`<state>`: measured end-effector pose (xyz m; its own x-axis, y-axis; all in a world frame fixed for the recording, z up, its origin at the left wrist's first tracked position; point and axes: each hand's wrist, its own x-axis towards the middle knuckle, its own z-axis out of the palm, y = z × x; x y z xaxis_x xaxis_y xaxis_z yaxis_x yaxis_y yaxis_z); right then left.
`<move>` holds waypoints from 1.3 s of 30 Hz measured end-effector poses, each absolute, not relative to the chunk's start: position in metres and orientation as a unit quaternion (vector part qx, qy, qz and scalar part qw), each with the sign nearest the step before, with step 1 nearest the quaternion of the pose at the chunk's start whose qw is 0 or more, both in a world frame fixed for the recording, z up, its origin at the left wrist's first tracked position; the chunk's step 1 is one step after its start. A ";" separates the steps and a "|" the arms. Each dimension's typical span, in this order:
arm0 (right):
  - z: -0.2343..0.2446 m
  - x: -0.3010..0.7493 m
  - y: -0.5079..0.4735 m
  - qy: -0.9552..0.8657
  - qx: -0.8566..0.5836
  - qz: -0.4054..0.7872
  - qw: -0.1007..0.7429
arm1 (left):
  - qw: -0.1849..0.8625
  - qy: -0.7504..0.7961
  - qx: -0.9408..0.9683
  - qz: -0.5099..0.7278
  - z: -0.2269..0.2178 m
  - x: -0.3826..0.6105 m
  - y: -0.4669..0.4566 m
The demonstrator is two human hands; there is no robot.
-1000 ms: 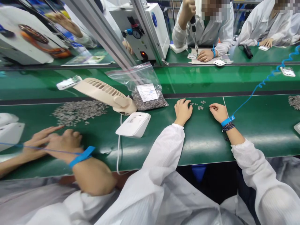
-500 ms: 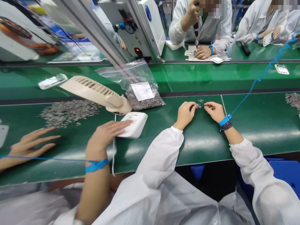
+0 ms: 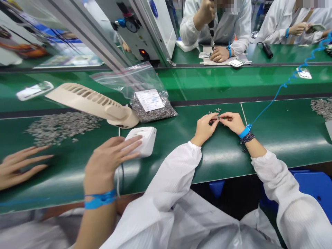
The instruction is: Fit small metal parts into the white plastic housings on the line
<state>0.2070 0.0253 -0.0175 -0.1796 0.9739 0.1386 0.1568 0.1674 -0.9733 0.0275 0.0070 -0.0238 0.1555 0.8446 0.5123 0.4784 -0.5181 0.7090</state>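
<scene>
Over the green bench [image 3: 223, 155], my left hand [image 3: 204, 128] and my right hand [image 3: 234, 122] meet fingertip to fingertip. Both are closed in a pinch on a small grey metal part [image 3: 218, 118], partly hidden by the fingers. A few more small grey metal pieces [image 3: 218, 110] lie just beyond the fingertips. Around my right wrist sits a blue wrist strap [image 3: 245, 131] with a coiled blue cord [image 3: 281, 88].
Left of my hands stand a bag of small metal parts [image 3: 162, 111], a beige lamp-like device [image 3: 90, 103] and a white box [image 3: 146, 140]. A co-worker's hand [image 3: 103, 162] touches the box. Heaps of parts lie left [image 3: 62, 126] and right [image 3: 321, 109].
My right hand has come in to meet my left, and both now pinch one small part. The view has shifted slightly right. At the far right, a co-worker's hands have moved.
</scene>
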 end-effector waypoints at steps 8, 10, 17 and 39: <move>-0.017 0.207 0.025 -0.601 -0.462 0.476 0.446 | 0.195 0.452 0.721 0.488 -0.025 0.028 0.008; -0.016 0.207 0.025 -0.592 -0.461 0.485 0.448 | 0.192 0.448 0.718 0.497 -0.024 0.028 0.008; -0.014 0.206 0.024 -0.591 -0.457 0.490 0.449 | 0.172 0.461 0.715 0.497 -0.023 0.027 0.007; -0.017 0.207 0.025 -0.615 -0.458 0.446 0.461 | 0.155 0.429 0.755 0.471 -0.018 0.027 0.005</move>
